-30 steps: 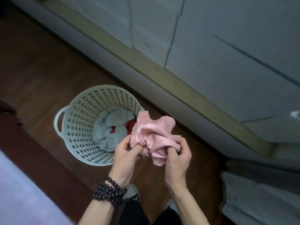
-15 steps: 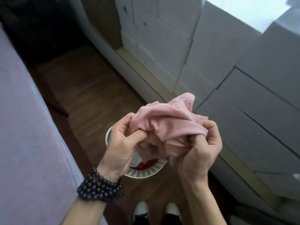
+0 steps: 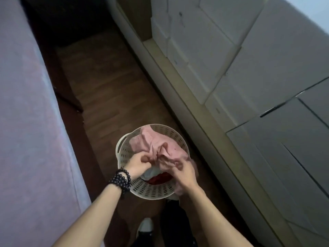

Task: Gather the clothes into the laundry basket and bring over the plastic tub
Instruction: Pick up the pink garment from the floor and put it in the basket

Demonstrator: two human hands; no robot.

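Currently we're stuffing the pink garment [image 3: 156,147] into the laundry basket [image 3: 151,191] on the floor; left hand [image 3: 138,162] and right hand [image 3: 183,172] both pinch it. Next: let go, then fetch the tub, unseen.

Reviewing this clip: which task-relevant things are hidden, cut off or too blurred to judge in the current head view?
- Plastic tub: not in the head view at all.
- Laundry basket contents: mostly covered by the pink garment; only slivers of red cloth and pale cloth show.
- Right hand: motion-blurred, grip on the garment unclear.
- Left hand: fingertips buried in folds.
- Basket's near right rim: hidden by the right hand.
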